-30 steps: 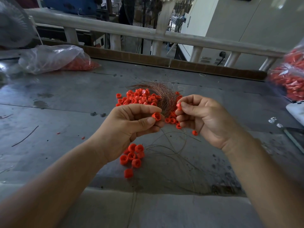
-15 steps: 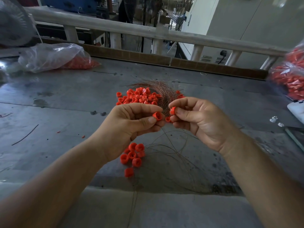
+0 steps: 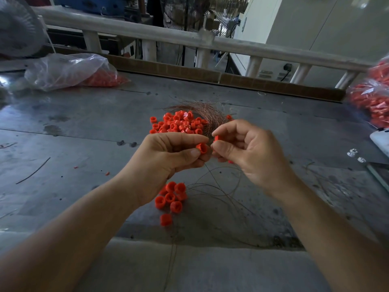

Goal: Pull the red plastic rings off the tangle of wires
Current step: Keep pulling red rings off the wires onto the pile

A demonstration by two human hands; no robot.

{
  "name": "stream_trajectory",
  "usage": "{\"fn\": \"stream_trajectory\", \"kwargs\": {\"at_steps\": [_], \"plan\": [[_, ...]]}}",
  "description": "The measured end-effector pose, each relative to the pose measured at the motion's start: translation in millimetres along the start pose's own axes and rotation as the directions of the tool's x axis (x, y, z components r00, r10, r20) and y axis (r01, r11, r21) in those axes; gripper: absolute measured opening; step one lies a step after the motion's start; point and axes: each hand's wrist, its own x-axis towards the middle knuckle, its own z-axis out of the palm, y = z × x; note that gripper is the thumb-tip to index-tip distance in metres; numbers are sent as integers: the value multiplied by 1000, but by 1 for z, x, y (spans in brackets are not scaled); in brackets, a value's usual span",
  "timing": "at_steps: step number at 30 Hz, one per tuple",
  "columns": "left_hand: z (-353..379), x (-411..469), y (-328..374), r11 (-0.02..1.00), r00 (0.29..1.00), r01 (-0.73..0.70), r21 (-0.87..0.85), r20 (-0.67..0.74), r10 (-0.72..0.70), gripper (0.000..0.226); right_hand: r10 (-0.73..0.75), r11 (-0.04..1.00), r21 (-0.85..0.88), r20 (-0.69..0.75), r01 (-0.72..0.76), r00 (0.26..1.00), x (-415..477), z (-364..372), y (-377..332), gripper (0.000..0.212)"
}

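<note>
As left hand [image 3: 166,165] pinches tubular ring [image 3: 202,148], wire [image 3: 210,115] coils.

One head-worn view looks forward and down, close over the hands [image 3: 210,157]; the table [image 3: 84,123] stretches beyond.

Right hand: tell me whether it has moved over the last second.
Yes. Against the ring pile, the right hand has shifted left, toward the left hand, and the gap between them has nearly closed.

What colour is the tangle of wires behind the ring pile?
The wire tangle is coppery brown; the head view shows it.
</note>
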Motion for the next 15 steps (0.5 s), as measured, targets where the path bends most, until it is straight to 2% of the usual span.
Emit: {"fn": "stream_trajectory", "kwargs": {"at_steps": [2, 5, 8, 15], "plan": [[0, 0, 0, 1000, 1000, -16, 5, -13, 16, 25, -107, 986, -129, -9, 105, 994, -2, 4, -1, 22], [0, 0, -1, 999, 999, -26, 32, -22, 27, 24, -155, 980, -130, -32, 149, 987, -4, 6, -1, 21], [0, 0, -1, 997, 999, -34, 64, -30, 35, 23, -149, 983, -119, -45, 143, 988, -5, 9, -2, 17], [0, 0, -2, 997, 998, -38, 70, -52, 42, 24, -164, 978, -135, -47, 157, 985, -5, 10, 2, 28]]}}
